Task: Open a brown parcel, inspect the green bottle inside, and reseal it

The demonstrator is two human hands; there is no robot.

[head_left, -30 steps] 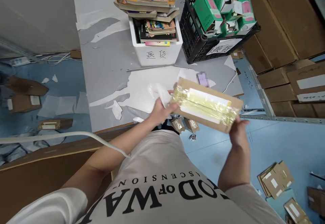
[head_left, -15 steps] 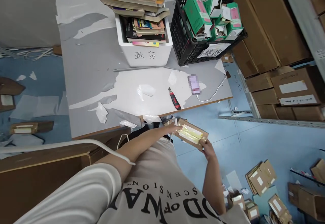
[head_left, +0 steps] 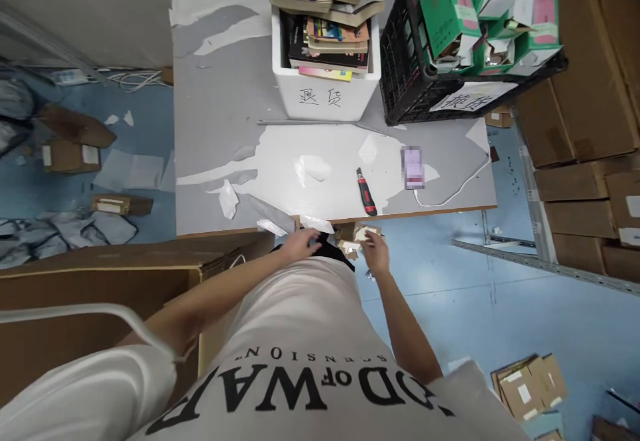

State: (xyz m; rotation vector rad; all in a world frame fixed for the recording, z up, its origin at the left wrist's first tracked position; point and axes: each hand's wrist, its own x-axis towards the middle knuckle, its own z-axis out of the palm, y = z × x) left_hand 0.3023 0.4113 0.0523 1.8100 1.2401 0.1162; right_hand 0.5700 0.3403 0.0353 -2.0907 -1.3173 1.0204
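My left hand (head_left: 301,244) is in front of my waist, close to the table's front edge, with its fingers apart and nothing in them. Past that edge on the right, my right hand (head_left: 376,253) hangs with loosely bent fingers, apparently holding nothing. Just behind its fingertips shows a small cardboard box (head_left: 361,234) with a pale label, lower down and partly covered by the hand and table. A red and black utility knife (head_left: 367,193) lies on the table (head_left: 215,127), near its front edge. To its right is a blurred-out purple phone (head_left: 413,166) on a white cable.
A white bin (head_left: 327,97) of books and a black crate (head_left: 407,94) of green boxes stand at the back. A large open carton (head_left: 100,257) is at my left. Metal shelving (head_left: 545,261) with cartons runs along the right. Flattened cardboard (head_left: 530,387) lies on the floor.
Both hands held a taped cardboard box with a label; they have let go of it and moved apart. My left hand moved left, and the view shifted.
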